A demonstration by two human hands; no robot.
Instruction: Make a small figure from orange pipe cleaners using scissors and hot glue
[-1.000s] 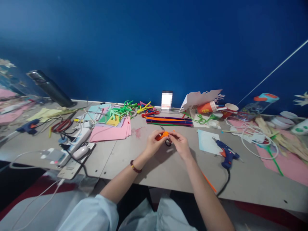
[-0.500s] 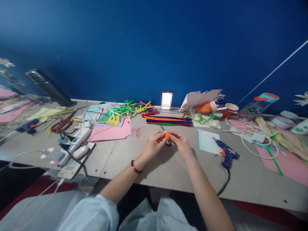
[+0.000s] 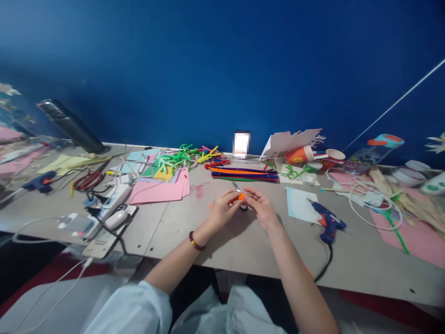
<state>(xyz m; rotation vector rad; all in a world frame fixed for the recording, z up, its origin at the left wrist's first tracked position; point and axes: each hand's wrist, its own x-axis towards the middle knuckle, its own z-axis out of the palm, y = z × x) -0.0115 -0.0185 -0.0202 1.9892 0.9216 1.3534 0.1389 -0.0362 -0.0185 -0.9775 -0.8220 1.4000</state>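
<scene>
Above the middle of the table, my left hand (image 3: 223, 207) and my right hand (image 3: 261, 207) meet fingertip to fingertip. Between them is a small bright orange piece (image 3: 242, 197), which looks like a coiled or bunched pipe cleaner. Both hands pinch it, and the fingers cover much of it. A darker red-orange part shows along my left fingers. Behind and below the hands lies a pair of scissors (image 3: 236, 186); its blades point away and a dark handle loop shows under the fingers.
A bundle of pipe cleaners (image 3: 245, 174) lies beyond the hands. Pink paper (image 3: 158, 189) and green pipe-cleaner shapes (image 3: 181, 157) are left of it. To the right are a blue glue gun (image 3: 328, 221), light-blue paper (image 3: 299, 204) and paper cups (image 3: 299, 154). A power strip (image 3: 109, 208) sits left.
My right fingers have shifted slightly on the orange piece, and it has dipped a little. Otherwise both hands stay in the same spot.
</scene>
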